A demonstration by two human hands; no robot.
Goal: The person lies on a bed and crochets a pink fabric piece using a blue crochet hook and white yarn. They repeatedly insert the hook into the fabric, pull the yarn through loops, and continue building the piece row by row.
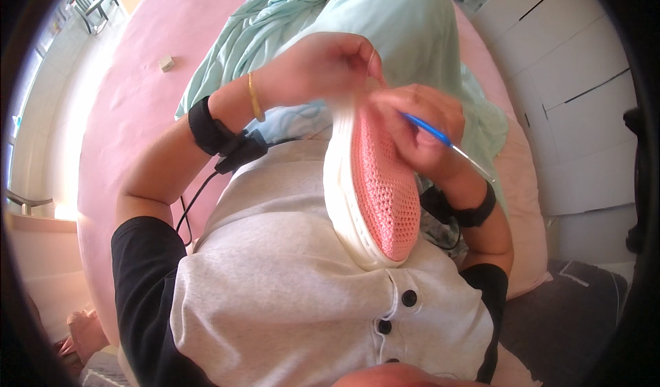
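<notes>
A pink crocheted shoe upper (386, 196) on a white sole (337, 196) rests against my shirt, its rounded end towards me. My right hand (428, 124) grips the far end of the shoe and also holds a blue-handled crochet hook (428, 128), whose metal shaft points down to the right. My left hand (330, 67) is beside the shoe's far end, blurred, with thumb and fingers pinched together; a thin strand seems to run at its fingertips. The exact contact between the hands is blurred.
A pale green cloth (397, 26) covers my legs on the pink bed sheet (139, 103). A small white cube-shaped object (166, 63) lies at the upper left. A black cable (193, 206) hangs from the left wrist device. White cabinets (577, 93) stand at the right.
</notes>
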